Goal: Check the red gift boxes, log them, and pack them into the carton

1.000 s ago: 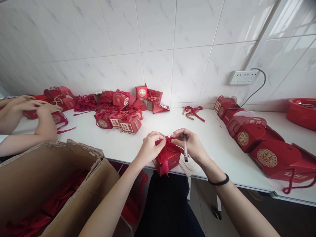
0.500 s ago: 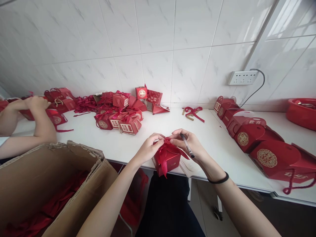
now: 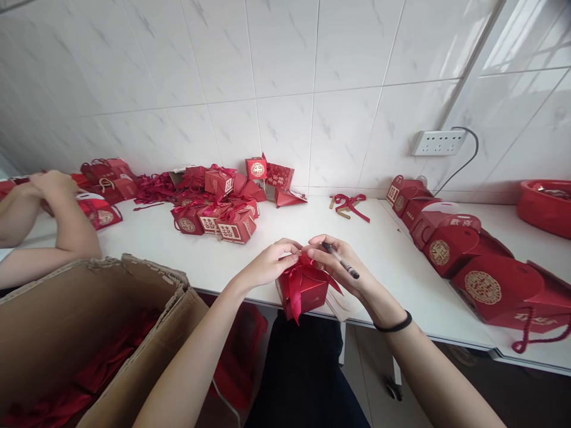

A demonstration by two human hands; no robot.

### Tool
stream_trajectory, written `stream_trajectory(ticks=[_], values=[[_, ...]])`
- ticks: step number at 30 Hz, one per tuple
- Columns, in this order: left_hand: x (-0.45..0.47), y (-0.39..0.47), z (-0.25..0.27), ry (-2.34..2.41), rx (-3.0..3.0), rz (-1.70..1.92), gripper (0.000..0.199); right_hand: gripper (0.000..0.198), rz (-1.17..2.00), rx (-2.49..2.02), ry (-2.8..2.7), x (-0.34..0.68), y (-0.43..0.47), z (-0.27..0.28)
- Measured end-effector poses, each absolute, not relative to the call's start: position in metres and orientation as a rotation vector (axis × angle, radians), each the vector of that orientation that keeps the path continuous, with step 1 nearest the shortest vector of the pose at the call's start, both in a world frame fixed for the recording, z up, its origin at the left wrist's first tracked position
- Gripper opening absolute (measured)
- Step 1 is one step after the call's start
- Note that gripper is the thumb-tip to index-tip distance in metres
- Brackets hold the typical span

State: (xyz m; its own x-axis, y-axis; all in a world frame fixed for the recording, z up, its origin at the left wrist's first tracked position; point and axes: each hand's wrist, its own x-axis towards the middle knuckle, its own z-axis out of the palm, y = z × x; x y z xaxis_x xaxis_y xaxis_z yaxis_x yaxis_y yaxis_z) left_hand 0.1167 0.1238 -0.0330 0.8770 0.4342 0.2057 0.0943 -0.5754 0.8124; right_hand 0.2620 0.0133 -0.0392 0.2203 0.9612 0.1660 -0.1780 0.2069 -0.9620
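Observation:
In front of me at the table's edge stands a small red gift box (image 3: 312,294) with a red ribbon (image 3: 295,291) tied on top, its tails hanging down the sides. My left hand (image 3: 270,264) pinches the ribbon at the top of the box from the left. From the right, my right hand (image 3: 336,261) also has its fingertips on the ribbon. A black-and-clear pen (image 3: 342,261) is tucked between the fingers of that hand. The knot itself is partly hidden by my fingers. Some flat paper strips (image 3: 338,306) lie just right of the box.
A pile of small red boxes (image 3: 236,229) sits back left, loose ribbons (image 3: 350,205) near the wall. Larger red boxes (image 3: 482,288) line the right, with a red basin (image 3: 544,205) behind. An open carton (image 3: 178,309) stands left; beyond it are a co-worker's hands (image 3: 53,187).
My hands stay at the ribbon with small finger shifts, and the pen has tilted slightly. The co-worker's hands have moved a little to the left.

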Motion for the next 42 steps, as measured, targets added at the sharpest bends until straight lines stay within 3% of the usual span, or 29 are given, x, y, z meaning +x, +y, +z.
stream_trajectory(ticks=[13, 21, 29, 33, 37, 42], values=[[0.123, 0.12, -0.033, 0.464, 2.158, 0.492, 0.021, 0.035, 0.974, -0.985, -0.91, 0.267, 0.017, -0.047], [0.129, 0.121, -0.039, 0.486, 2.047, 0.505, 0.018, 0.025, 0.433, -1.19, -1.374, 0.289, 0.01, -0.055], [0.13, 0.122, -0.041, 0.463, 2.081, 0.491, 0.022, 0.021, 0.431, -1.265, -1.473, 0.285, 0.018, -0.05], [0.12, 0.112, -0.045, 0.738, 2.196, 0.767, 0.021, 0.025, 0.416, -1.379, -1.34, 0.284, 0.024, -0.052], [0.104, 0.102, -0.055, 0.988, 2.273, 0.849, 0.021, 0.03, 0.557, -1.437, -1.22, 0.284, 0.023, -0.055], [0.092, 0.098, -0.068, 0.766, 2.218, 0.887, 0.017, 0.04, 0.809, -1.361, -1.035, 0.282, 0.021, -0.059]])
